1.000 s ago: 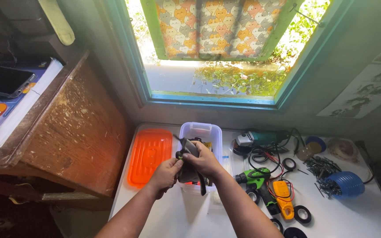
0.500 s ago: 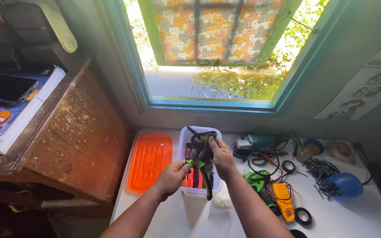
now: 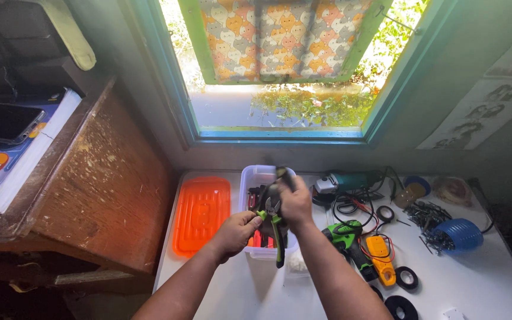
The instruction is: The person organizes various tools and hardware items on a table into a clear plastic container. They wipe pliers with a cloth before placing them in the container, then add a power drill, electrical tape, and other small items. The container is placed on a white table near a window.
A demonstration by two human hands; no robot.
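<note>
Beneath the window, on the white bench (image 3: 481, 290), both hands, left hand (image 3: 236, 232) and right hand (image 3: 296, 204), grip green-handled pliers (image 3: 274, 220) over the clear tool bin (image 3: 250, 178), its orange lid (image 3: 202, 211) off alongside.

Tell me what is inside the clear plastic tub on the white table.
The clear plastic tub holds hand tools with red and dark handles. Both hands, left and right, hold green-handled pliers over it, covering most of the contents and the bottom.

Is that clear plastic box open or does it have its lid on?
Open: the clear box shows tools inside, and the orange lid lies beside it.
</note>
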